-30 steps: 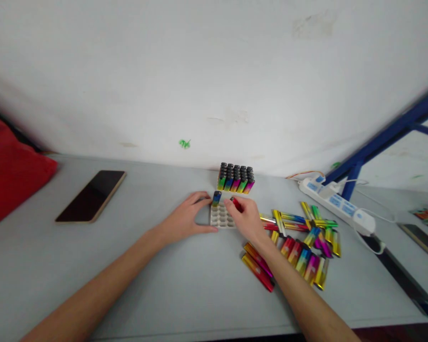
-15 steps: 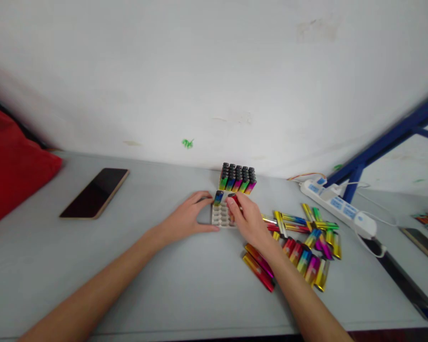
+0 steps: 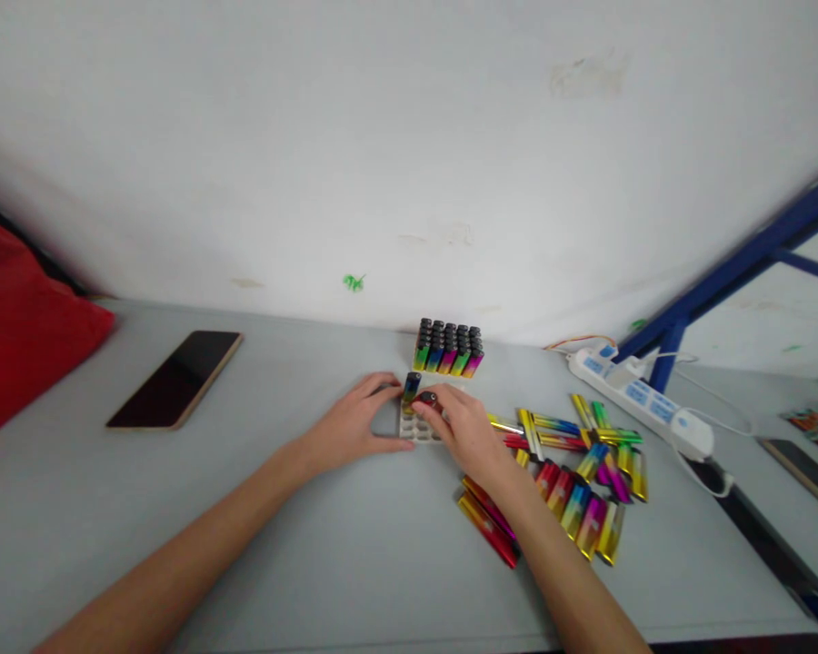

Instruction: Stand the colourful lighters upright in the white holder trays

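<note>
My right hand [image 3: 464, 434] pinches a red, dark-topped lighter [image 3: 425, 399] above the pale, many-celled tray [image 3: 420, 440] — just right of the standing blue-and-gold metallic lighter [image 3: 411, 389]; long axis mostly hidden, tilt unclear. Left hand [image 3: 358, 422] — spread wide, bracketing the tray's left edge.

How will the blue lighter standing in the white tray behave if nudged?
The blue lighter may tip, being tall and narrow, though the socketed tray probably steadies its base. Its glossy side could feel slippery.
</note>
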A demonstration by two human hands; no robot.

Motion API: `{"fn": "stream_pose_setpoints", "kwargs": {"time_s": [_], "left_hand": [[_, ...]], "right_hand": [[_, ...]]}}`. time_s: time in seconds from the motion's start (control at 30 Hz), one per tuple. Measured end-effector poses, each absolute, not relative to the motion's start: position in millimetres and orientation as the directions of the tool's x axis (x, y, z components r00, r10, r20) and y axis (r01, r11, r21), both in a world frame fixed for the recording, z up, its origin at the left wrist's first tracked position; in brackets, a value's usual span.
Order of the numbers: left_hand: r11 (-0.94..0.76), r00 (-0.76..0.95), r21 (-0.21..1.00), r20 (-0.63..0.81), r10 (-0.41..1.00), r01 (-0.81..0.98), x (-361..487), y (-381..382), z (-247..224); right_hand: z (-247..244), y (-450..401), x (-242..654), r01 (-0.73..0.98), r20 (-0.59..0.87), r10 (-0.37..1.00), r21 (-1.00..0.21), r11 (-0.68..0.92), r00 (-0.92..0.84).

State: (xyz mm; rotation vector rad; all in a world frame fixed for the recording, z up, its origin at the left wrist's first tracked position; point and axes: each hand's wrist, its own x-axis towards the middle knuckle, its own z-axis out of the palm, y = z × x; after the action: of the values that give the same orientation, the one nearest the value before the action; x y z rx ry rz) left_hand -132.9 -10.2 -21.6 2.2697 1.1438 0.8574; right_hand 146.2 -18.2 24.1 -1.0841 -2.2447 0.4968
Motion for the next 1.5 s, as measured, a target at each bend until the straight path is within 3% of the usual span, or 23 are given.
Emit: {"fn": "stream_pose_setpoints", "kwargs": {"time_s": [0.23,0.43,0.67,0.9,1.03,1.13,1.23,1.37,1.5], "left_hand": [[-0.553,0.460,0.615,0.323,0.827,0.562,-136.4,-8.8,-25.5],[-0.557,0.466,0.616,0.323,0.824,0.558,-138.9,-6.1,-24.4],[-0.547,0.460,0.617,0.315,0.830,0.566,-136.9,-6.0,-20.1],[-0.556,0.466,0.614,0.321,0.824,0.561,-137.1,-4.7,-23.6],[-0.563,0.466,0.599,0.329,0.821,0.570,-137.7,-4.7,-27.4],[-0.568,0.464,0.582,0.336,0.820,0.582,-137.3,-5.8,-29.6],[-0.579,0.467,0.561,0.347,0.813,0.592,-136.3,-7.5,-30.3],[-0.585,0.470,0.541,0.351,0.810,0.604,-135.2,-9.0,-30.7],[-0.589,0.472,0.530,0.353,0.808,0.610,-135.7,-7.7,-33.5]], "right_hand": [[40.7,-17.5,133.6,0.705,0.200,0.826,-0.439,0.557,-0.527],[64.2,-16.6,118.9,0.857,0.108,0.897,-0.266,0.442,-0.430],[70.8,-11.2,206.9,0.814,0.198,0.915,-0.417,0.404,-0.353],[63.3,-21.8,283.0,0.869,0.008,0.914,-0.308,0.388,-0.405],[47.3,-20.7,278.9,0.884,0.003,0.923,-0.284,0.370,-0.385],[38.5,-15.2,280.2,0.851,0.042,0.926,-0.380,0.361,-0.374],[36.1,-9.3,282.7,0.710,0.185,0.925,-0.598,0.373,-0.330],[45.0,-3.4,268.3,0.398,0.270,0.955,-0.868,0.297,-0.125],[59.5,-0.2,228.4,0.025,0.212,0.977,-0.977,0.212,0.002]]}}
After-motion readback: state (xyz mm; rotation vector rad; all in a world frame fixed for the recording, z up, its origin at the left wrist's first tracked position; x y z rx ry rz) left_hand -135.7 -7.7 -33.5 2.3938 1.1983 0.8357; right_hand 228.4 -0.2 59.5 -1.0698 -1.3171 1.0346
